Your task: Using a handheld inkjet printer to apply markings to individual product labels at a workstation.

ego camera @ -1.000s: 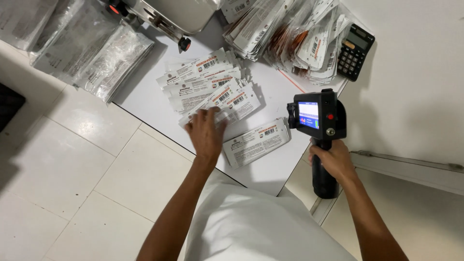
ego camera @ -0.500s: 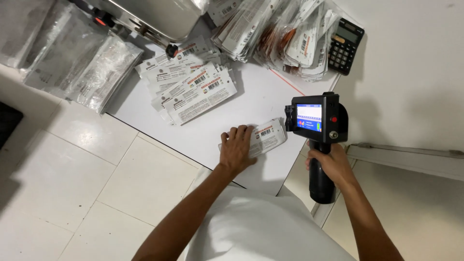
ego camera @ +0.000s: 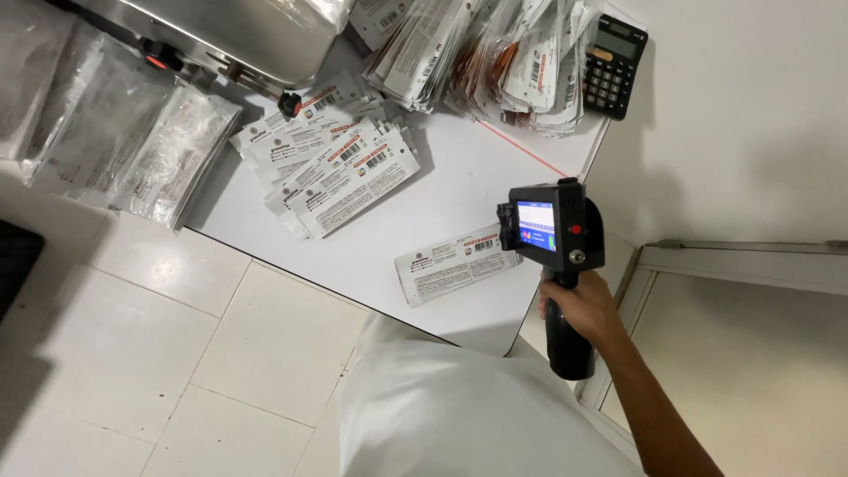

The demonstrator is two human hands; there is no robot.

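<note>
Gone from view since half a second ago is the left hand, which had been pressing the single flat packet; that packet now lies alone and untouched near the front edge of the white table, toward its right corner. It is a long, thin, glossy sachet, white with dark print. Just beside its right end hangs the head of the black handheld printer, a boxy plastic body with a small lit blue screen and a thick cylindrical grip. The right hand is clenched around that grip, off the table's front right corner. Farther back, a fanned heap of similar packets lies mid-table. Along the far edge sit a steel machine, a mound of clear-wrapped packets and a black calculator at the right corner. Crinkled clear bags overhang the left edge.
</note>
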